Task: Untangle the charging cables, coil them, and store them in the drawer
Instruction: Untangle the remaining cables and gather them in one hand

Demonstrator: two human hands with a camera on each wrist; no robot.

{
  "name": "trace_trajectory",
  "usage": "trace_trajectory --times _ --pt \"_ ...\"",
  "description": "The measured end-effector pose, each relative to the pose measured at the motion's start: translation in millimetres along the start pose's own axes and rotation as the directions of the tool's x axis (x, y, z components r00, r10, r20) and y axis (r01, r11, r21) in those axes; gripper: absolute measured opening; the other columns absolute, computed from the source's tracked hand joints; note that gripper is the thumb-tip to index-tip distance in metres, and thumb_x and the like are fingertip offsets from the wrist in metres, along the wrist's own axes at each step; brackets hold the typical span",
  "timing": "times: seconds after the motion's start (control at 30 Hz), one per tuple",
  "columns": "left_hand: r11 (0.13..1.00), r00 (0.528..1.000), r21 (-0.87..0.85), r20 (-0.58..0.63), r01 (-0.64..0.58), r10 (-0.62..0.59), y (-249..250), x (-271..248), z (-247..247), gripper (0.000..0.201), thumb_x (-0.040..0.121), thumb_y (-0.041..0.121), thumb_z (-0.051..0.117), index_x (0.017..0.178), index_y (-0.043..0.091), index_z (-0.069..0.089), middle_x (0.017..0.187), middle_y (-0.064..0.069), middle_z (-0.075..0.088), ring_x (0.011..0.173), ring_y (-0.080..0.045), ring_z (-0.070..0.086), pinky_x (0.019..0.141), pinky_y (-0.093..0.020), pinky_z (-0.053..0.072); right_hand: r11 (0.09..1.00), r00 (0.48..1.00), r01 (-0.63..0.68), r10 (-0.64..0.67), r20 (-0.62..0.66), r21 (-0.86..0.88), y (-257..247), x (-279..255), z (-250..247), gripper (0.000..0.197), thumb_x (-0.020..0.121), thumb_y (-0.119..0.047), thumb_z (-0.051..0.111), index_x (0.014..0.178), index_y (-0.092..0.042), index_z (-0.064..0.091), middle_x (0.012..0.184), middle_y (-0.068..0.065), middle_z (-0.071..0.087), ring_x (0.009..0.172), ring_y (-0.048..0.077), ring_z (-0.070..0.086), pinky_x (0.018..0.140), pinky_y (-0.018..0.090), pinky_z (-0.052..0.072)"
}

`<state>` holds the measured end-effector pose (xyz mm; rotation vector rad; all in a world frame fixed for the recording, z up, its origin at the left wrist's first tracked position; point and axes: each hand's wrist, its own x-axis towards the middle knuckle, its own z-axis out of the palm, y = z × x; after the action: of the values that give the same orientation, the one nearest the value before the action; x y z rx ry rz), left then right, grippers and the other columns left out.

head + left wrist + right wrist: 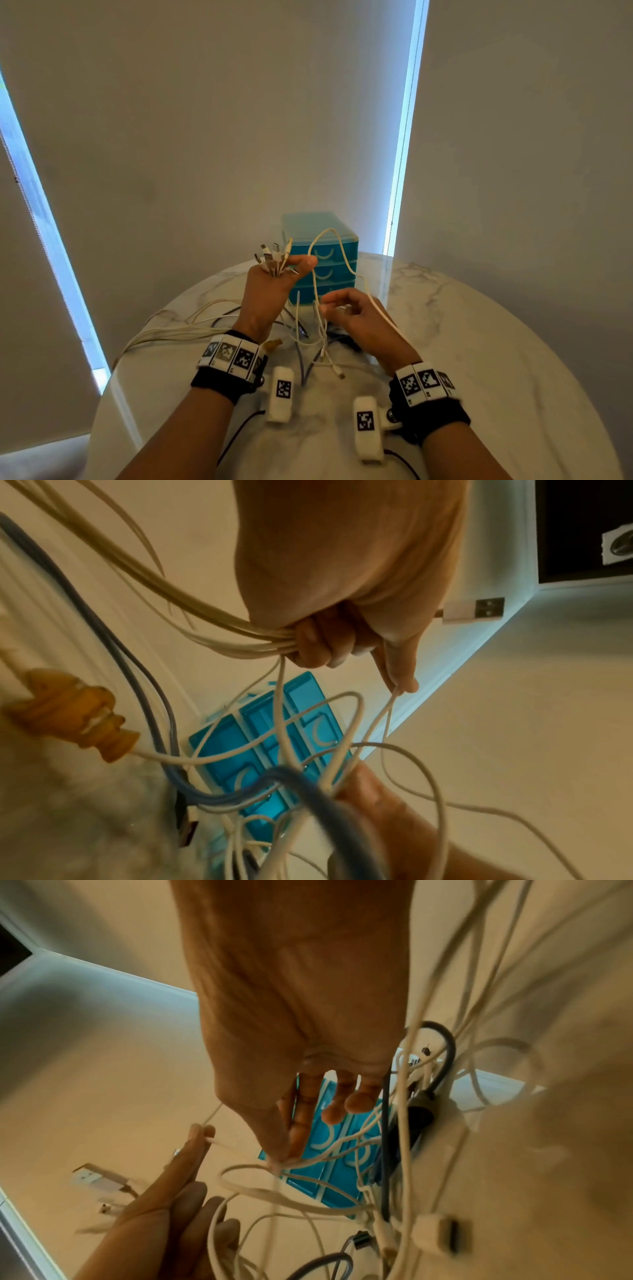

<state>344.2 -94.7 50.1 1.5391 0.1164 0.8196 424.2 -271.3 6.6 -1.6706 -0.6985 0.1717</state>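
Observation:
My left hand is raised and grips a bundle of white charging cables, whose plugs fan out above the fist. Its thumb and forefinger also pinch a single white cable that arches up in front of the teal drawer unit and runs down over my right hand. My right hand's thumb and forefinger pinch a white strand just below the left hand. The remaining cables, white and blue-grey, hang in a tangle onto the marble table. All three drawers look closed.
Loose white cables trail off the table's left edge. A yellow plug and a blue cable lie under my left wrist. A white adapter and a dark cable sit in the tangle. Blinds hang close behind the table.

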Motion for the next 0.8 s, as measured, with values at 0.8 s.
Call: trace_trajectory --times 0.8 --pt "0.996 0.985 0.082 0.160 0.047 -0.060 10 -7 4 0.026 0.097 0.032 0.077 0.118 0.017 0.082 0.065 0.012 0.073 0.051 0.007 0.056 0.052 -0.012 0.043 0.977 0.928 0.190 -0.146 -0.342 0.097 -5 1 20 0.022 0.111 -0.038 0.058 0.108 -0.021 0.072 0.092 -0.005 0.080 0.079 0.010 0.075 0.066 0.024 0.059"
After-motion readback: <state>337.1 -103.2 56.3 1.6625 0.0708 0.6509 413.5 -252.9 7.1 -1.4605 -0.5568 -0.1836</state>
